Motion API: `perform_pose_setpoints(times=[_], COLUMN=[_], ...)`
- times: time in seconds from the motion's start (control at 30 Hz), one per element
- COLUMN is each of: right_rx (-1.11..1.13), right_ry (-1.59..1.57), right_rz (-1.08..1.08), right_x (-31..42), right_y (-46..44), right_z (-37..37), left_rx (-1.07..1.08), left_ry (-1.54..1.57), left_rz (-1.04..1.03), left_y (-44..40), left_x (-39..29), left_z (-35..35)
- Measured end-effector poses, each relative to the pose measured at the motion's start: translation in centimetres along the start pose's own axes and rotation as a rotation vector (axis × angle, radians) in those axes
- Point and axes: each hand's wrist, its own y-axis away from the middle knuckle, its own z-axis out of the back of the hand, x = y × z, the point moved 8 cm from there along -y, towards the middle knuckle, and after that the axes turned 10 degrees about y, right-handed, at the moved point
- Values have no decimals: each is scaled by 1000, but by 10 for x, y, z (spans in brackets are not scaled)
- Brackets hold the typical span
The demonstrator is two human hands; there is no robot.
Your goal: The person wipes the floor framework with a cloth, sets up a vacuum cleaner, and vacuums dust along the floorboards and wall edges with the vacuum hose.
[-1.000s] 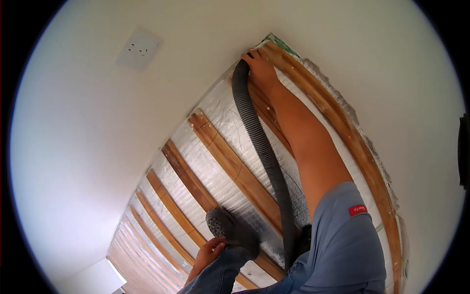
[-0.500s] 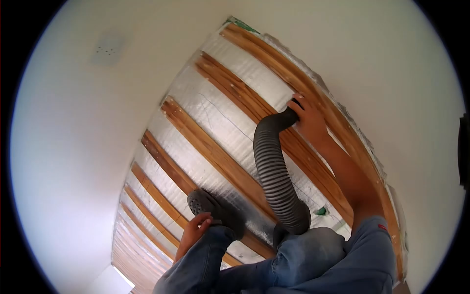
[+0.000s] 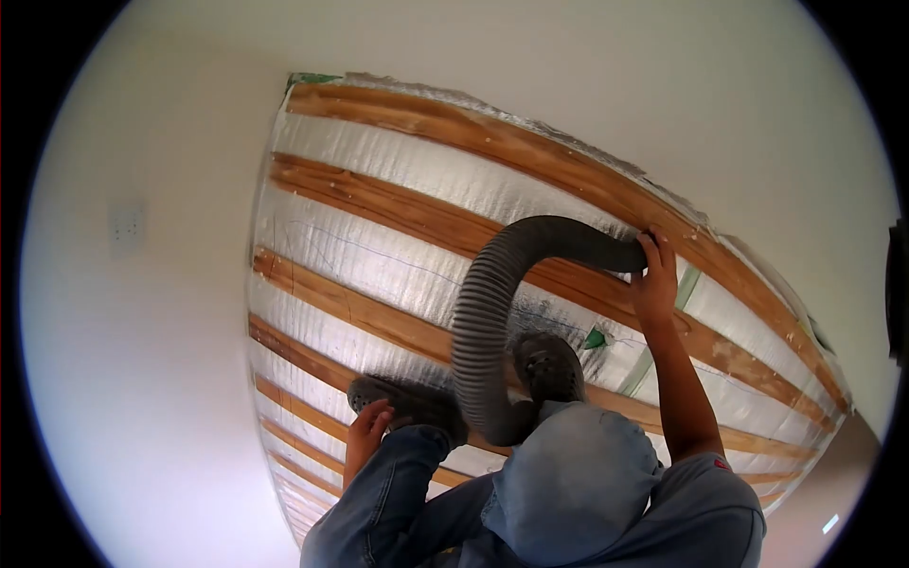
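A grey corrugated vacuum hose (image 3: 481, 322) arches over the foil-covered floor (image 3: 369, 227). Its smooth end is gripped by my right hand (image 3: 655, 284), beside the wooden strip nearest the wall. The tip of that end is partly hidden by the fingers. My left hand (image 3: 365, 434) is low on the left, by my shin and close to a dark clog (image 3: 393, 399) on my foot. Its fingers are slightly bent and apart, with nothing visible in them. Part of this hand is hidden behind my leg.
Several wooden strips (image 3: 379, 204) run across the silver foil. My other clog (image 3: 549, 367) rests on the floor near a small green patch (image 3: 595, 338). Pale walls border the floor, one with an outlet plate (image 3: 126, 224). Torn material (image 3: 530, 123) lines the far edge.
My view has turned, so the strips lie flatter across it. My right hand and the hose end have shifted right, and the second clog has come into sight. My left hand stays by my shin.
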Motion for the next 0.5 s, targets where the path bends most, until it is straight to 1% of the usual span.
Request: perform_pose_setpoints(times=[0.07, 0.1, 0.17, 0.2, 0.23, 0.27, 0.33, 0.4, 0.47, 0.5], right_rx=[-227, -254, -252, -272, -273, -346, -320, -382, -456, -461], right_ry=[70, -8, -259, -258, -157, -70, -264, -303, -260, -263], right_rz=[42, 21, -64, -65, 17, 82, 63, 95, 192, 203], right_x=[-9, -1, 1, 8, 23, 43, 73, 113, 140, 150], right_y=[-10, -21, -45, -56, -68, -79, -104, -116, -123, -125], right_z=[15, 25, 7, -8, -19, -22, -42, -45, -63, -68], left_rx=[1, 0, -4, -18, 0, -3, 20, -14, 6, -4], left_ry=[-7, -6, 25, 72, 62, 72, 57, -11, -13, 27], left_rz=[6, 19, 15, 9, 4, -22, -29, -26, -11, -13], left_y=[1, 2, 5, 4, 3, 1, 1, 5, 6, 4], left_x=[-3, -3, -4, -4, -1, 2, 0, -6, -3, 5], left_z=[-2, -2, -5, -7, -10, -8, -8, -9, -12, -9])
